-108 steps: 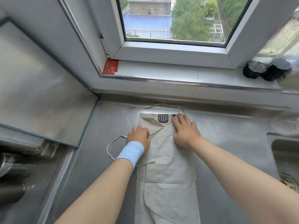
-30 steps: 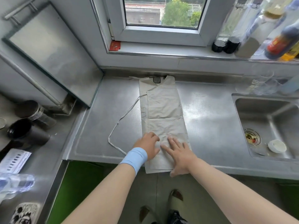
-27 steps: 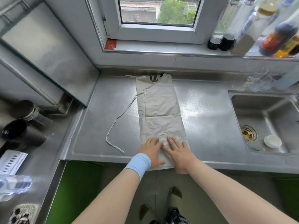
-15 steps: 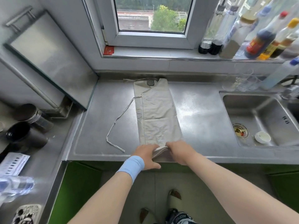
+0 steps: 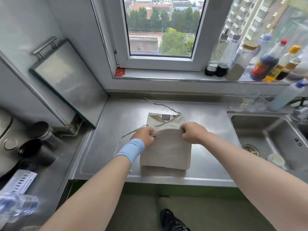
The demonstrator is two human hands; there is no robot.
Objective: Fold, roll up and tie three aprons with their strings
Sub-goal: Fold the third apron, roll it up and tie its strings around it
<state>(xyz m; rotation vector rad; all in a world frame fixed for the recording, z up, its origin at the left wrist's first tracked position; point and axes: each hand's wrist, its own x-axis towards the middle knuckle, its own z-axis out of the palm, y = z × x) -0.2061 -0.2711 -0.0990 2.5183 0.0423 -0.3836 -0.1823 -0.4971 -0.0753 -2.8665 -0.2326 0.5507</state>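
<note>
A: Room?
B: Small kitchen. Stainless counter point(image 5: 103, 147) w/ a raised lip round its edges. White-framed window point(image 5: 160, 61) above the back edge, daylight coming in; trees + bldgs outside.
A: Sill?
B: Sill point(image 5: 166, 75) runs along the back. Red card point(image 5: 120, 72) at its left end, row of sauce bottles point(image 5: 264, 64) at the right end.
A: Sides?
B: Sink point(image 5: 266, 121) in the counter's right end; drain point(image 5: 251, 150) + white cup point(image 5: 275, 160) in the basin. Clear glasses point(image 5: 246, 102) at the back right corner. Left: panel point(image 5: 66, 80) w/ metal handle leans vs the grey wall point(image 5: 25, 30); black cups point(image 5: 37, 154) on the lower top beside it.
A: Below?
B: Green cabinet fronts point(image 5: 191, 190) under the front edge, grey floor point(image 5: 208, 212).
</note>
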